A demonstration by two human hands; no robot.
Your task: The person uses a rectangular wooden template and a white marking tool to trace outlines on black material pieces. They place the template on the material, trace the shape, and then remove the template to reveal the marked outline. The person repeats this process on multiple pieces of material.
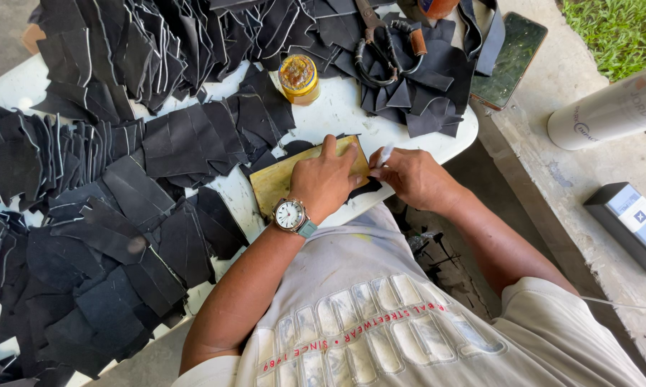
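The left hand (326, 180), a watch (290, 214) on its wrist, lies flat with fingers spread narrow, pressing a yellowish template (280, 179) onto a black piece (369, 188) at the near edge of the white desk (337, 115). Just right of the template, the right hand (412, 178) has its fingers closed on a pale marker (384, 155), tip at the template's edge. Beyond the template stand a small yellow tin (299, 77) and scissors (377, 43), and left of it lie heaps of black cut pieces (108, 215).
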